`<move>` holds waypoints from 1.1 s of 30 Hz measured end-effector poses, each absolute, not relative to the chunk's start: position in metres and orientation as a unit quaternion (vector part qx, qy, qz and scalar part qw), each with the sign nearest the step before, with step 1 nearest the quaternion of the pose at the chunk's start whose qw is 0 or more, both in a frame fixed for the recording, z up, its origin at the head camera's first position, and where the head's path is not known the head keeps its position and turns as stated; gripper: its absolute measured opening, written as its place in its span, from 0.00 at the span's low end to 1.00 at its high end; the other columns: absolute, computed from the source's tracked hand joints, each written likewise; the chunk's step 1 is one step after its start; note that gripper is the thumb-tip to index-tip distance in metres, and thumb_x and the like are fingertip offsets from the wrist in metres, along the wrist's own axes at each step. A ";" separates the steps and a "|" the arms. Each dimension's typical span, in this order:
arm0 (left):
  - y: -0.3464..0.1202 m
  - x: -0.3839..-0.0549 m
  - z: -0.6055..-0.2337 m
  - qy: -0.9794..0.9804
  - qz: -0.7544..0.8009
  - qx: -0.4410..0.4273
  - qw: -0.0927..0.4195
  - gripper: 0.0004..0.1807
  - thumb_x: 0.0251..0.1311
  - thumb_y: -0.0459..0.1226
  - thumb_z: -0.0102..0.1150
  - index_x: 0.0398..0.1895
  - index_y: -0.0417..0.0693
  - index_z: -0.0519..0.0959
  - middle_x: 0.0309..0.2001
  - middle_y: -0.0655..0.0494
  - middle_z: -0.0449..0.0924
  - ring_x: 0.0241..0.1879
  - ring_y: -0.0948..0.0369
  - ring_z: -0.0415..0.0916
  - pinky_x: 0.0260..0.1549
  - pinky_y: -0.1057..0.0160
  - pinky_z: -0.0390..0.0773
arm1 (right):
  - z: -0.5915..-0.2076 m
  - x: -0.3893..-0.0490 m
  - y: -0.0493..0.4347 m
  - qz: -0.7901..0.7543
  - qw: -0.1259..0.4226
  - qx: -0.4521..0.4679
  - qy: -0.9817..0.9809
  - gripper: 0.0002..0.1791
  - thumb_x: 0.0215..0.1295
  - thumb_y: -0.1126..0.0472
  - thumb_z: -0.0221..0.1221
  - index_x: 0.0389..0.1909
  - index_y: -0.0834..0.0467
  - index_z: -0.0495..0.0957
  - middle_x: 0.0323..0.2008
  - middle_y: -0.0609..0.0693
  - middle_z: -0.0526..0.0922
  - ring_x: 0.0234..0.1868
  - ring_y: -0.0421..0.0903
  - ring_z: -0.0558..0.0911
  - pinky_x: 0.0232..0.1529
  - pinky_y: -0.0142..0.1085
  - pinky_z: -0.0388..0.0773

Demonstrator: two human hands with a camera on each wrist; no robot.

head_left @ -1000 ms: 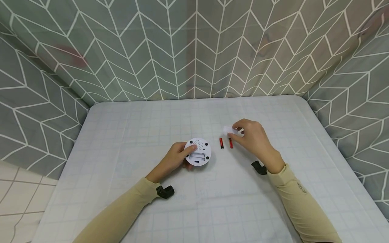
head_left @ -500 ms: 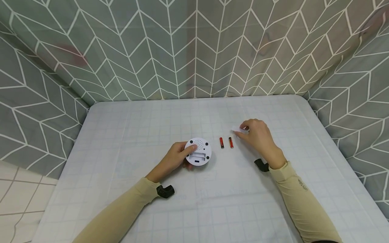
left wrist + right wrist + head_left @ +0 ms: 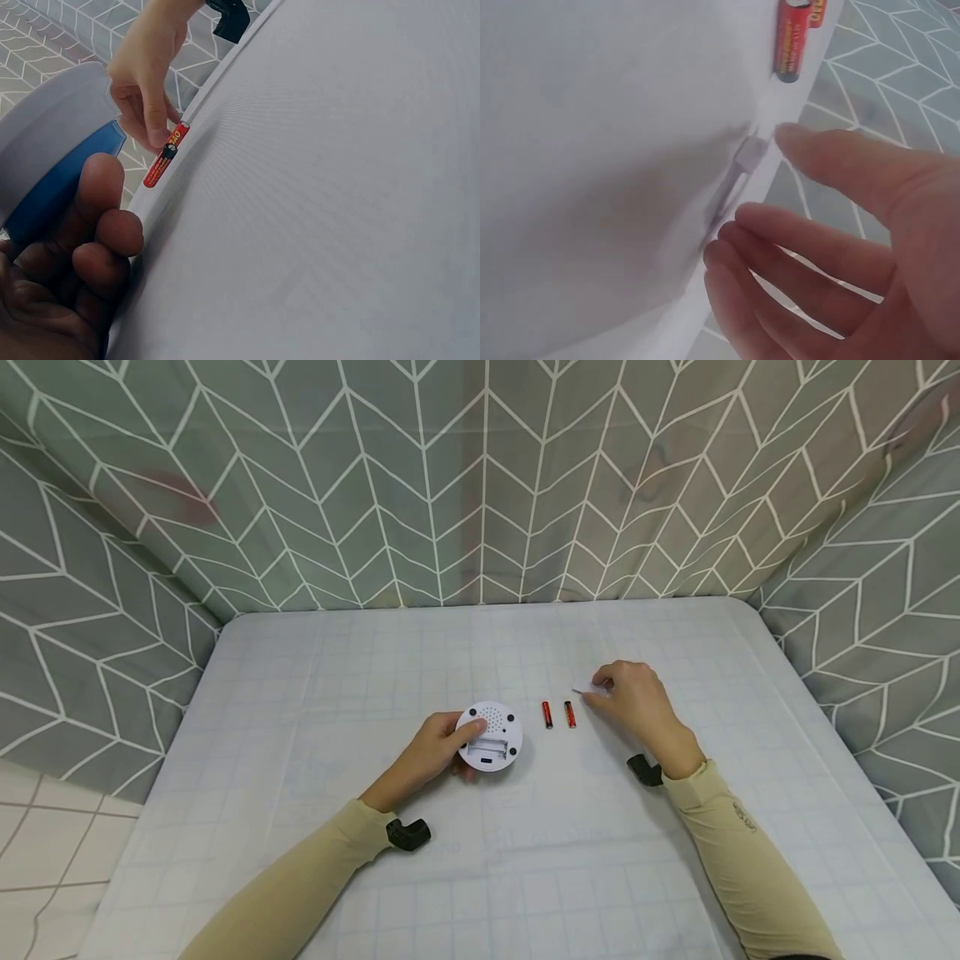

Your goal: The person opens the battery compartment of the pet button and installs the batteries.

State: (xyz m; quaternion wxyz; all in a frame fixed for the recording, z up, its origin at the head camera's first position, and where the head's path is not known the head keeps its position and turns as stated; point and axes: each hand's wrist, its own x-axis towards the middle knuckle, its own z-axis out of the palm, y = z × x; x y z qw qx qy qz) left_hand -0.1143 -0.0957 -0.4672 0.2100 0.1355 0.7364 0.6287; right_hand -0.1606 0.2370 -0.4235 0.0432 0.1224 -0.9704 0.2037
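My left hand holds a round white device, thumb on top and fingers curled beneath. Its upturned face has small holes, dark feet and an uncovered battery compartment without batteries. A blue underside of the device appears in the left wrist view. Past the device, my right hand is low over a small white plastic piece, which looks like a battery cover. In the right wrist view its thumb and fingers are spread apart around the piece. Two red-and-black batteries, one left and one right, lie between the hands.
A white cloth with faint grid lines covers the table. Grey patterned curtains hang along the back and both sides. Black wrist cameras, one left and one right, jut inward from the sleeves.
My right hand has carried the white piece rightward, away from the batteries, then lowered it to the table; its fingers are now apart. The left hand and device have stayed nearly still.
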 end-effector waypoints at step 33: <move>-0.095 -0.113 -0.463 0.743 0.619 0.149 0.206 0.20 0.79 0.48 0.53 0.48 0.39 0.84 0.23 0.53 0.85 0.17 0.57 0.78 0.19 0.63 0.75 | -0.421 -0.150 0.210 0.207 0.007 0.184 -0.961 0.08 0.58 0.63 0.76 0.36 0.61 0.89 0.25 0.47 0.86 0.28 0.44 0.83 0.34 0.42 0.79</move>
